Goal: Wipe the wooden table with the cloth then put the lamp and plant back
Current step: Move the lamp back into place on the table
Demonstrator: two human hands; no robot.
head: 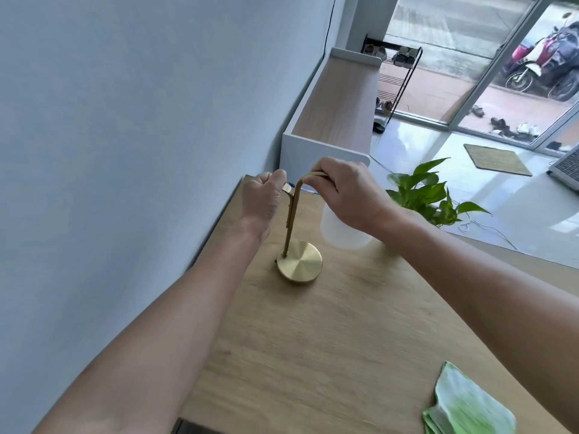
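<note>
A brass lamp (300, 261) stands on the wooden table (329, 339), its round base near the far left corner and its white shade hanging under my right wrist. My left hand (264, 200) grips the top of the upright stem. My right hand (344, 192) holds the curved brass arm above the shade. A green leafy plant (429, 192) shows beyond the table's far right edge; its pot is hidden behind my right arm. A folded green and white cloth (466, 405) lies on the table at the near right.
A grey wall (125, 120) runs along the table's left side. A white cabinet with a wooden top (338, 101) stands beyond the table. On the tiled floor lie a doormat (496, 159) and a white cord (482, 225). Glass doors are at the far right.
</note>
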